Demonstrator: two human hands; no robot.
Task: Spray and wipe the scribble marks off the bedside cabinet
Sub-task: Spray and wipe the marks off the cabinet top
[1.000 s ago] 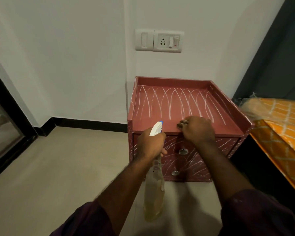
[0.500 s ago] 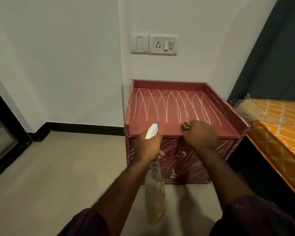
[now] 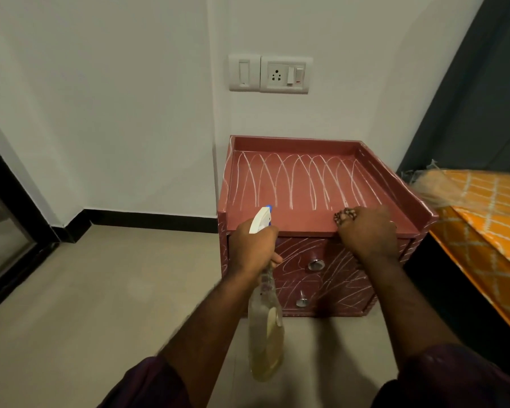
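The bedside cabinet (image 3: pixel 306 222) stood against the white wall. White scribble marks (image 3: pixel 295 181) ran in tall loops over its red top and in messy lines down its drawer fronts. The right hand (image 3: pixel 368 234) was curled tight round a small bunched cloth (image 3: pixel 345 215) and pressed it on the front edge of the top. Just left of it, the left hand (image 3: pixel 255 248) gripped the neck of a spray bottle (image 3: pixel 265 334). The white nozzle (image 3: pixel 261 220) poked up above that fist and pointed at the top. The bottle's body hung below the fist, in front of the drawers. The job looked close to its start, with the top being wiped and most marks not yet gone. The next move would likely need a squirt on the loops past the cloth, then a firm push of the cloth across them. Higher up the wall was a wall socket (image 3: pixel 284 74). A bed (image 3: pixel 483 207) with an orange cover lay to the right of the right hand.
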